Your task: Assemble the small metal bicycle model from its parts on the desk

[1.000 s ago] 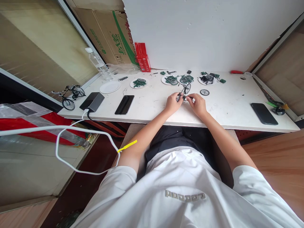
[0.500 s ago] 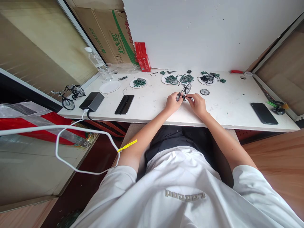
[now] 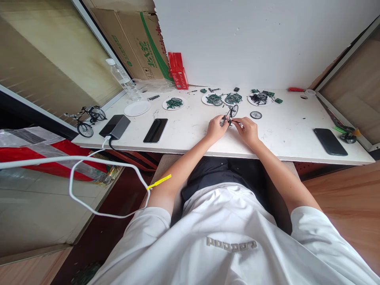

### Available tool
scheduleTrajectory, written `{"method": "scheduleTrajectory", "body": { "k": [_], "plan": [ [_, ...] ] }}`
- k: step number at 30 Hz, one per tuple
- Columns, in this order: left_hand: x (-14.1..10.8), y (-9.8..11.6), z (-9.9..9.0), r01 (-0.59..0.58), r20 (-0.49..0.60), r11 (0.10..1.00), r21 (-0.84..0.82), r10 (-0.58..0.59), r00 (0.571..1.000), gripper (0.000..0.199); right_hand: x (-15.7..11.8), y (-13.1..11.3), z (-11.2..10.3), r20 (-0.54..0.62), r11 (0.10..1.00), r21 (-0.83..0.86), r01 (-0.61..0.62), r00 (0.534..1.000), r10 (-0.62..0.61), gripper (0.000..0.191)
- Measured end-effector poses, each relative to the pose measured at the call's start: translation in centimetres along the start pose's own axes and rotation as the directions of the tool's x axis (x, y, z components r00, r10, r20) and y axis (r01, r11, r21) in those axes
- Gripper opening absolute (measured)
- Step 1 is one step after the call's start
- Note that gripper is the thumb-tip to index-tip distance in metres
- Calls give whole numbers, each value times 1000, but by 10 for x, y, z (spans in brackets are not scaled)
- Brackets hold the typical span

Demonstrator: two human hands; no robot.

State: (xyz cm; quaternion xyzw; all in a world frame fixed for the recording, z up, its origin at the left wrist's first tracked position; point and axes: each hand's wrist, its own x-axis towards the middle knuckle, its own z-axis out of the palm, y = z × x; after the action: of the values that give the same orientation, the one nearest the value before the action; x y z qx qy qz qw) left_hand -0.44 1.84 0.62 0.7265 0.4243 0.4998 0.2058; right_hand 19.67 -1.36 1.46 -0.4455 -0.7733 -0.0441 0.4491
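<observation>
A small black model bicycle [image 3: 230,112] is held above the white table, one spoked wheel pointing away from me. My left hand [image 3: 217,127] is closed on its near left side, fingers partly hidden by the frame. From the right, my right hand [image 3: 247,130] pinches at the model's near end; a thin dark piece shows at the fingertips, too small to name. To the right of the model a loose spoked wheel [image 3: 255,114] lies flat. Behind it, plates hold green and black bicycle parts [image 3: 234,98].
A finished-looking model bicycle [image 3: 86,120] stands at the left edge beside a grey power brick [image 3: 115,126] with cables. Phones lie left [image 3: 155,130] and right [image 3: 330,141]. A water bottle [image 3: 124,81], a white plate [image 3: 137,109] and a red box [image 3: 179,75] are farther back.
My right hand has shifted very slightly at the model's near end. The left hand and the bicycle look nearly the same.
</observation>
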Motion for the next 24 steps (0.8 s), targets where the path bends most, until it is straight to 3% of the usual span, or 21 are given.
{"method": "scheduleTrajectory", "body": {
  "k": [7,11,16,24],
  "plan": [
    [-3,8,-1,-38,38,995,94,35,999,24,1,0,0,5,995,-87,-56,998,56,64],
    [-6,16,-3,-63,67,989,131,54,996,26,0,2,0,70,980,-163,-112,990,124,72],
    [-7,19,-2,-61,70,993,102,54,996,27,0,0,-1,119,978,-152,-141,980,160,66],
    [-4,13,-1,-40,50,997,62,37,998,28,1,-10,-6,167,990,21,-139,977,133,44]
  ]
}}
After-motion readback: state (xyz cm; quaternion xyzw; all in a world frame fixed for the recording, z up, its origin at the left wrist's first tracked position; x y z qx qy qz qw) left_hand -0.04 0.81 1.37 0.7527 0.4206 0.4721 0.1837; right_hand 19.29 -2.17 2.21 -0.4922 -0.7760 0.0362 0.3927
